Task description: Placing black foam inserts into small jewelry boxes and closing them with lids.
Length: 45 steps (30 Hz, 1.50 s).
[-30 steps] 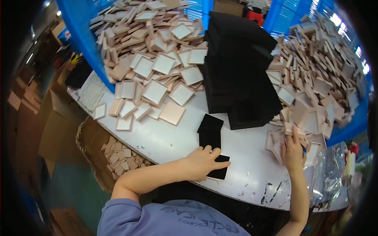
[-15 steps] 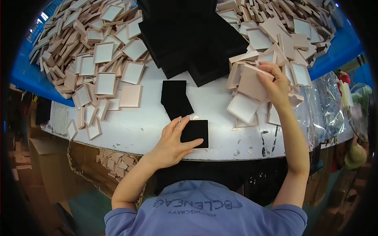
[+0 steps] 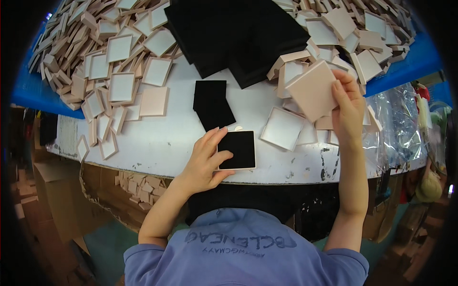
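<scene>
My left hand [image 3: 202, 159] holds a small shallow box with a black pad inside [image 3: 242, 150] at the table's near edge. Its thumb is along the near side and a bent finger rests on the black surface. Over the right-hand pile, my right hand [image 3: 349, 109] grips a pale pink box lid [image 3: 312, 90] by its right edge, plain outer face showing. Just beyond the box lie overlapping flat black pads [image 3: 210, 102]. Below the held lid, an open shallow tray [image 3: 282, 128] shows its white inside.
Heaps of pale pink box halves rise at the left [image 3: 121, 88] and at the right [image 3: 372, 43]. A large stack of black sheets [image 3: 234, 38] stands at the far middle. Blue crates [image 3: 405, 69] flank the white table [image 3: 181, 143]. Clear plastic bags [image 3: 396, 128] hang at the right edge.
My right hand has raised the lid off the right pile, and the tray below it has shifted left. My left hand stays on the box, its finger drawn back over the pad.
</scene>
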Motion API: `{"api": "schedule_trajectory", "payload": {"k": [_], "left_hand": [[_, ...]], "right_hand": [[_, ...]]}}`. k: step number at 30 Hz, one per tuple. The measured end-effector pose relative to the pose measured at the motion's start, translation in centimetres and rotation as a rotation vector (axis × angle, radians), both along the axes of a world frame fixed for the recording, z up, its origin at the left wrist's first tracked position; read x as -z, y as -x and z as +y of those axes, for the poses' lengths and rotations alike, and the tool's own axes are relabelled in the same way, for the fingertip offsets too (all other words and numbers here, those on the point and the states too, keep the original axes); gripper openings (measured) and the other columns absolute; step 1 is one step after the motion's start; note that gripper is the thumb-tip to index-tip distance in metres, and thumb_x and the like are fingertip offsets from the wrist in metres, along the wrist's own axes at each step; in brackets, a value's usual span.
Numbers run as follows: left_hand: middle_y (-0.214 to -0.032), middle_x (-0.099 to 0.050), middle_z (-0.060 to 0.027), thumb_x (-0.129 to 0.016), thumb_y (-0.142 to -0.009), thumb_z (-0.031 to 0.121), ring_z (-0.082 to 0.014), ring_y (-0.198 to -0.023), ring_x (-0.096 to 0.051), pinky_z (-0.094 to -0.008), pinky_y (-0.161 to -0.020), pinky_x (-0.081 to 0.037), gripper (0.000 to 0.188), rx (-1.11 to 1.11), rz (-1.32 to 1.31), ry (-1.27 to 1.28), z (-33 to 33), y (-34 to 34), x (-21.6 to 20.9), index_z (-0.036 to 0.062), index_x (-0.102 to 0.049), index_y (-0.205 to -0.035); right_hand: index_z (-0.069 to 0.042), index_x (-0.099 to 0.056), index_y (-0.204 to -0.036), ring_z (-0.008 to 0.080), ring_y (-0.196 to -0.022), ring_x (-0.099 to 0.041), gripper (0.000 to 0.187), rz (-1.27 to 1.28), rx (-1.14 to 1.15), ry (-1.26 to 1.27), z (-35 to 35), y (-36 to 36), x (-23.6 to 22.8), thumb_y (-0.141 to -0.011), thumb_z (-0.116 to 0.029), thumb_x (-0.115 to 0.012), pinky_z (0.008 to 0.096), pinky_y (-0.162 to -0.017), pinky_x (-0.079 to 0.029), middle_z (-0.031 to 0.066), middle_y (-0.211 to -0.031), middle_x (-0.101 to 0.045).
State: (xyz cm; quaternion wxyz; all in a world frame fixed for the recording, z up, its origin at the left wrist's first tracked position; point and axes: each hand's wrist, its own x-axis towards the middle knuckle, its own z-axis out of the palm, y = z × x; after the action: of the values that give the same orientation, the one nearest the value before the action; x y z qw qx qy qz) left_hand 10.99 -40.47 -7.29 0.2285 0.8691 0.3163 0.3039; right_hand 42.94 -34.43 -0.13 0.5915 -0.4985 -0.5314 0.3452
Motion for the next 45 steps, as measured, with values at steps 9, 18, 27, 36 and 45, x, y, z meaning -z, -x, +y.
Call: {"api": "schedule_trajectory", "payload": {"k": [9, 18, 27, 36, 45], "left_hand": [[-0.137, -0.037, -0.0223, -0.079, -0.067, 0.026, -0.0383, -0.117, -0.042, -0.0429, -0.095, -0.036, 0.04, -0.061, -0.102, 0.061, 0.1, -0.3, -0.3, 0.0064, -0.053, -0.091], [-0.135, -0.039, -0.0214, -0.081, -0.065, 0.029, -0.0356, -0.111, -0.046, -0.0404, -0.091, -0.039, 0.044, -0.062, -0.116, 0.043, 0.4, 0.1, 0.3, 0.0069, -0.052, -0.091], [-0.13, -0.037, -0.0253, -0.084, -0.062, 0.028, -0.0419, -0.124, -0.037, -0.0474, -0.099, -0.038, 0.094, -0.066, -0.212, -0.034, 0.8, -0.2, -0.1, 0.005, -0.026, -0.134], [-0.136, -0.027, -0.0279, -0.085, -0.061, 0.029, -0.0445, -0.124, -0.035, -0.0489, -0.098, -0.038, 0.105, -0.008, -0.352, -0.008, 0.8, -0.2, 2.0, 0.0074, -0.018, -0.14], [-0.136, -0.028, -0.0271, -0.086, -0.059, 0.03, -0.0436, -0.123, -0.036, -0.0478, -0.098, -0.039, 0.107, -0.048, -0.351, -0.012, 0.6, -0.3, 2.3, 0.0071, -0.019, -0.14]], "right_hand": [[0.001, -0.039, -0.121, 0.0158, -0.095, -0.056, 0.044, -0.161, -0.353, 0.327, -5.4, 8.6, 4.5, -0.086, -0.012, -0.062, 0.0259, -0.078, -0.047, 0.0102, -0.109, -0.056], [-0.003, -0.045, -0.121, 0.0398, -0.116, -0.047, 0.067, -0.721, -0.537, -0.097, -2.0, 7.9, 3.6, -0.07, -0.029, -0.077, 0.041, -0.095, -0.041, 0.0241, -0.131, -0.041], [-0.004, -0.052, -0.118, 0.0397, -0.106, -0.052, 0.077, -1.003, -0.526, -0.235, -2.1, 8.4, 2.5, -0.056, -0.038, -0.081, 0.0427, -0.09, -0.043, 0.0221, -0.122, -0.048], [-0.004, -0.057, -0.116, 0.0315, -0.094, -0.057, 0.052, -0.893, -0.551, -0.155, -3.4, 9.3, 3.6, -0.074, -0.03, -0.071, 0.04, -0.078, -0.045, 0.0158, -0.104, -0.06], [-0.007, -0.036, -0.138, 0.041, -0.107, -0.048, 0.104, -1.062, -0.452, 0.079, -7.4, 9.7, 2.6, -0.053, -0.042, -0.083, 0.0448, -0.087, -0.042, 0.0287, -0.133, -0.035]]}}
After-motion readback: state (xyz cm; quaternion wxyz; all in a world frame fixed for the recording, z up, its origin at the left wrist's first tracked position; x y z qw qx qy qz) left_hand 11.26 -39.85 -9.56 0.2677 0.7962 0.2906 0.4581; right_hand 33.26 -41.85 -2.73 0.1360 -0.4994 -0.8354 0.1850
